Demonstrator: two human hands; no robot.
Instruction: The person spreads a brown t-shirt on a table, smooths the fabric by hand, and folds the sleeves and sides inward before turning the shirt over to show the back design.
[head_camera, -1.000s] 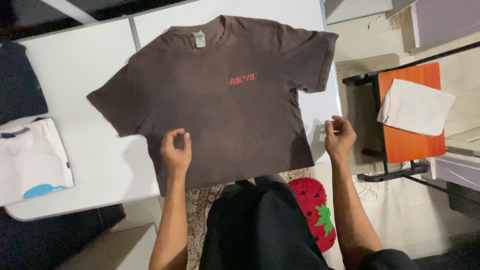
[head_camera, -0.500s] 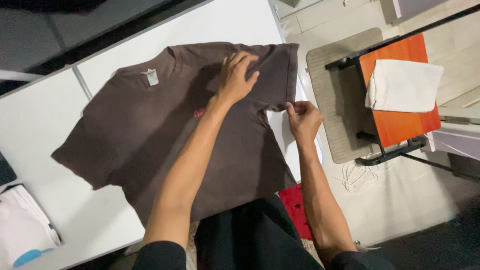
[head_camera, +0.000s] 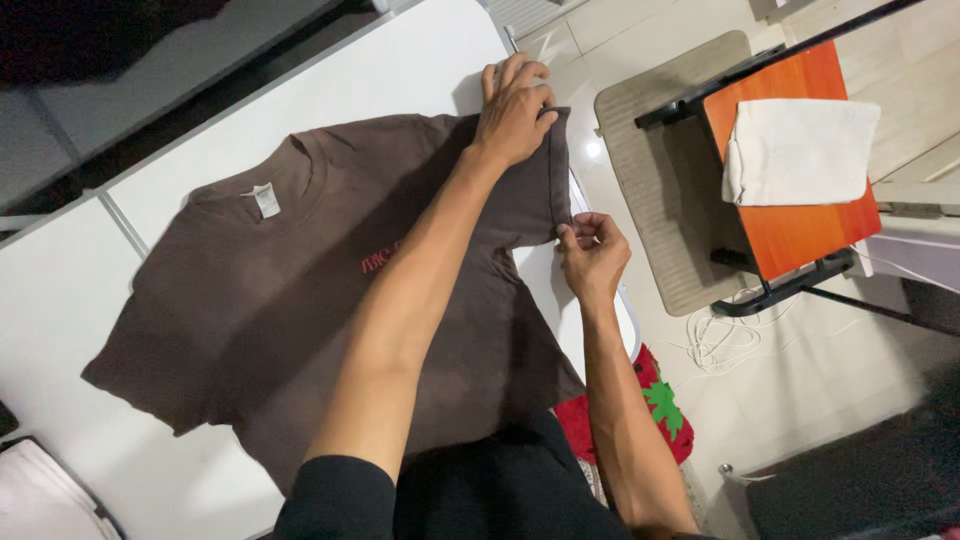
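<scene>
T-shirt, dark brown with a small red chest print and a pale neck label, lies spread flat, front up, on the white table, its hem at the near edge and one sleeve reaching the table's right edge. At the table's near-left corner, a folded white garment shows in part. Left hand crosses over the shirt and grips the top of the right-side sleeve at the shoulder, fingers curled over the cloth. Right hand pinches the same sleeve's lower hem between thumb and fingertips, just beside the table's right edge. Right of the table, an orange chair carries a folded cream cloth; a strawberry-shaped cushion lies on the floor below.
</scene>
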